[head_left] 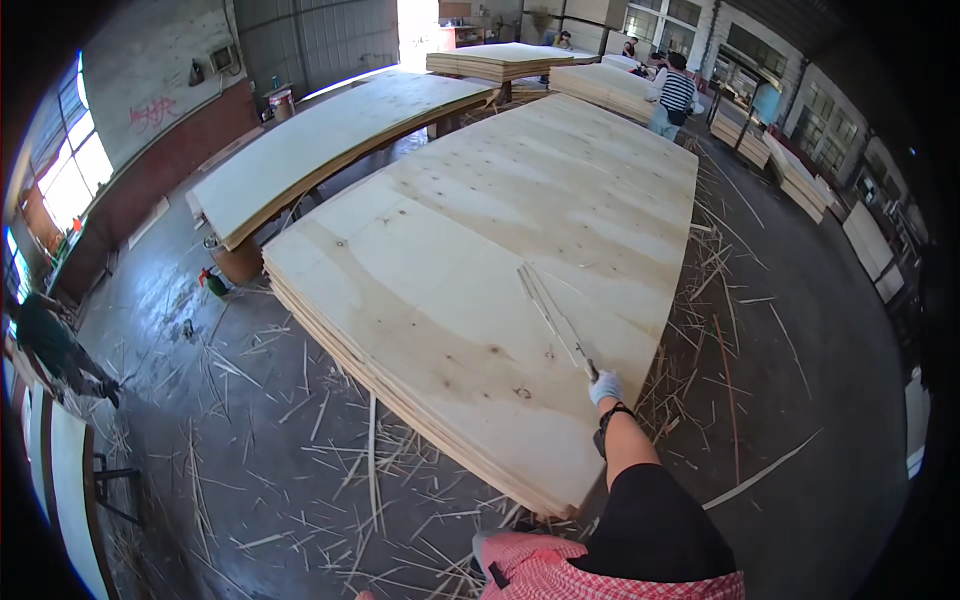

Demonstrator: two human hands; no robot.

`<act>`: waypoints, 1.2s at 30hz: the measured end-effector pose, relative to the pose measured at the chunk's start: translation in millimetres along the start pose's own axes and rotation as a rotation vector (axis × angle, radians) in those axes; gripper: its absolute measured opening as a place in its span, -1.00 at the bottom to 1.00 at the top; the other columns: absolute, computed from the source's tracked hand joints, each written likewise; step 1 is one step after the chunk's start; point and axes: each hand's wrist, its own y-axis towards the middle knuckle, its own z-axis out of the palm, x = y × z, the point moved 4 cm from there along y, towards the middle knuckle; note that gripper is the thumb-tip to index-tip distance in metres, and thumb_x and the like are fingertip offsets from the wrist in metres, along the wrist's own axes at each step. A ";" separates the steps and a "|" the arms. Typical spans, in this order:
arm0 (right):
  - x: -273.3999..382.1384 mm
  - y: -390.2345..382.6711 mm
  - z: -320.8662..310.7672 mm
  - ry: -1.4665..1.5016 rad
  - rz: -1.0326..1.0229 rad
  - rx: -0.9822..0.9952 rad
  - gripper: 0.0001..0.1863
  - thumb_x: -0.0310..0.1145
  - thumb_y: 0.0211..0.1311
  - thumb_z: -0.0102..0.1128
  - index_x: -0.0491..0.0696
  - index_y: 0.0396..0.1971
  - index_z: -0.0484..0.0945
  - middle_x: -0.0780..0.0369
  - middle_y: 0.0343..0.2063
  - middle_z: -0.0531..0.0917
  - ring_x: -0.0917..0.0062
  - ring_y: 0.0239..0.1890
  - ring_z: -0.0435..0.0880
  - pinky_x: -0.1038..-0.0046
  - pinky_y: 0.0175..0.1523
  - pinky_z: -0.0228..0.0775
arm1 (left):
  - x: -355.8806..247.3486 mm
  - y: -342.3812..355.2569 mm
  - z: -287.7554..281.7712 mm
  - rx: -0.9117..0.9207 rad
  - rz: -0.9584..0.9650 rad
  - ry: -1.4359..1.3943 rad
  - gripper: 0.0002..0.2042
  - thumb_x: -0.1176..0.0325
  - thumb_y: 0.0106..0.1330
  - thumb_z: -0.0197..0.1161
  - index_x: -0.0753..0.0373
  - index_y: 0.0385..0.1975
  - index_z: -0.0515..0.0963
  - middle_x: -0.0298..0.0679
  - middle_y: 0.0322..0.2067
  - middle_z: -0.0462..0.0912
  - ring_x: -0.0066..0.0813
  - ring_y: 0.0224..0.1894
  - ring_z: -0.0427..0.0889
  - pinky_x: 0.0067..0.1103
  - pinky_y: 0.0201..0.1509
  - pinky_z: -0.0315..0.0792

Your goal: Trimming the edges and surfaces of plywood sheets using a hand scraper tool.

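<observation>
My right hand [606,387], in a pale glove with a dark band at the wrist, reaches out over a tall stack of plywood sheets [440,290]. Its fingers are closed round the dark handle of a long, narrow-bladed hand tool [553,318]. The blade points away and slightly left, low over or against the top sheet; whether it touches I cannot tell. That sheet is pale wood with brown knots and darker bands. At the bottom edge a tiny skin-toned patch [365,596] may be part of my left hand; its fingers are hidden.
Thin wood strips [370,470] litter the floor round the stack. Another plywood stack [340,140] stands on supports to the left, with more stacks behind. A person in a striped top [676,95] is at the far right, another person [50,345] at the left. A bucket [237,262] stands left.
</observation>
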 end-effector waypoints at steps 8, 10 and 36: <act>1.8 11.6 27.9 0.155 0.278 -0.125 -0.64 -0.22 -0.10 0.24 -0.04 -0.24 0.55 -0.04 -0.31 0.61 0.11 -0.19 0.58 0.19 -0.10 0.44 | -158.2 127.2 -51.0 -0.207 -0.093 0.360 -0.84 0.30 0.33 0.05 0.25 -0.38 0.47 -0.34 -0.61 0.42 -0.55 -0.55 0.40 -0.71 -0.48 0.30; 20.2 -3.8 24.3 0.202 0.218 -0.075 -0.67 -0.25 -0.10 0.23 -0.08 -0.30 0.58 -0.01 -0.40 0.63 0.14 -0.25 0.61 0.21 -0.17 0.45 | -202.2 147.0 -93.6 -0.200 -0.099 0.297 -0.83 0.30 0.33 0.06 0.26 -0.40 0.48 -0.35 -0.62 0.41 -0.57 -0.56 0.39 -0.72 -0.50 0.27; 788.5 -22.2 202.6 1.227 0.720 0.027 -0.66 -0.04 0.04 0.11 -0.05 -0.44 0.54 0.26 -0.60 0.56 0.44 -0.67 0.48 0.27 -0.60 0.31 | -782.8 671.6 -276.4 -0.323 -0.019 0.484 -0.84 0.19 0.31 0.06 0.11 -0.39 0.47 -0.43 -0.53 0.54 -0.66 -0.46 0.56 -0.73 -0.59 0.27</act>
